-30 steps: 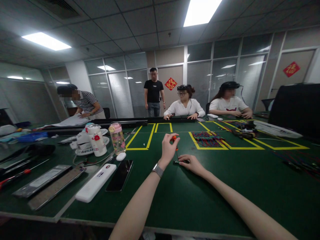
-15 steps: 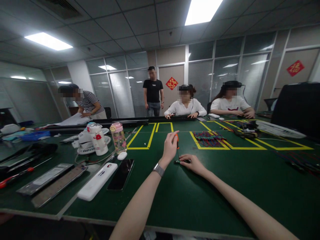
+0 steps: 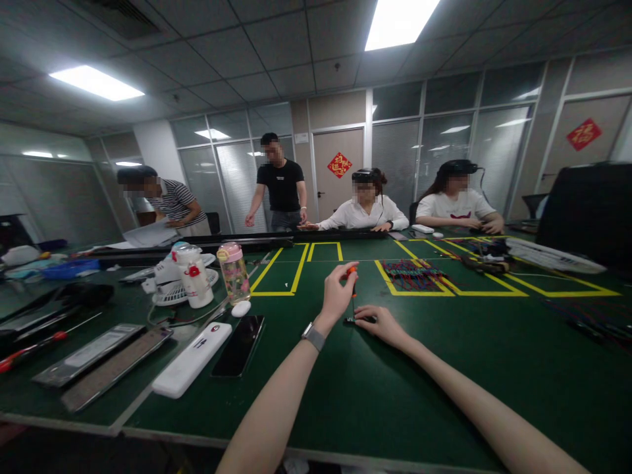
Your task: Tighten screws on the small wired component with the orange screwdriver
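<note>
My left hand is raised over the green table, its fingers pinched on the orange handle of a small screwdriver that stands upright. The screwdriver's tip points down at a small dark part on the table. My right hand lies flat beside that part, with fingertips pressed on it to hold it in place. A watch sits on my left wrist.
To the left lie a black phone, a white power bank, a white mouse, bottles and a fan. Yellow-taped squares and a pile of coloured wires lie farther off. Several people are at the far side.
My hands stay almost in place, the left fingers shifting slightly on the screwdriver handle. The person in the black shirt has stepped left and leaned toward the far table.
</note>
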The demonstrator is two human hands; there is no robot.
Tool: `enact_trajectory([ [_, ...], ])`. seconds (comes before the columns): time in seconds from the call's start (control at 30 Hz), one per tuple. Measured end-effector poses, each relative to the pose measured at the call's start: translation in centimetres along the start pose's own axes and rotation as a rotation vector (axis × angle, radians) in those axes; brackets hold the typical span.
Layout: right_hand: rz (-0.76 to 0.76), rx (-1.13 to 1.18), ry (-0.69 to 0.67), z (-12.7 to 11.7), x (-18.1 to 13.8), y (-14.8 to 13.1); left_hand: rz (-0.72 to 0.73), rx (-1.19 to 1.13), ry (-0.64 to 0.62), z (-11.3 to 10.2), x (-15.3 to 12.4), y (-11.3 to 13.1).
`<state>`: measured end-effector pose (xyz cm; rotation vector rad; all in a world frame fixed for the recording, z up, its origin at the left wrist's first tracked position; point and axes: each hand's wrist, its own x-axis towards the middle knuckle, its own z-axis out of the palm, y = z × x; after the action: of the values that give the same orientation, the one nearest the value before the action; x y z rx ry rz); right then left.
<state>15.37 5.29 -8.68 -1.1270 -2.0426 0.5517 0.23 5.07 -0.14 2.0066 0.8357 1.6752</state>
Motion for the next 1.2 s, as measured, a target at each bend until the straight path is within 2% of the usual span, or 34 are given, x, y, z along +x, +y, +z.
enact_trajectory([
  [0.17,0.0,0.003,0.0,0.0,0.0,-0.2,0.033,0.141,0.057,0.0,-0.2,0.5],
  [0.37,-0.001,-0.01,0.005,0.0,0.0,-0.1,-0.037,-0.045,-0.062,0.3,-0.1,0.1],
  [0.53,0.004,-0.001,0.002,-0.1,0.0,0.0,-0.007,0.026,0.007,0.1,-0.2,-0.2],
  [0.73,0.015,-0.009,-0.001,-0.2,-0.1,-0.2,-0.11,-0.121,-0.012,0.0,0.1,-0.9],
  [0.93,-0.001,-0.015,0.0,-0.2,-0.1,-0.1,-0.036,0.008,0.048,-0.3,0.1,-0.9],
  [1.1,0.002,-0.016,-0.007,-0.3,-0.1,-0.2,-0.155,-0.177,-0.015,-0.1,0.3,-1.1],
  [1.2,0.005,-0.013,-0.003,-0.2,-0.1,-0.2,-0.177,-0.203,-0.01,0.1,0.3,-1.2],
])
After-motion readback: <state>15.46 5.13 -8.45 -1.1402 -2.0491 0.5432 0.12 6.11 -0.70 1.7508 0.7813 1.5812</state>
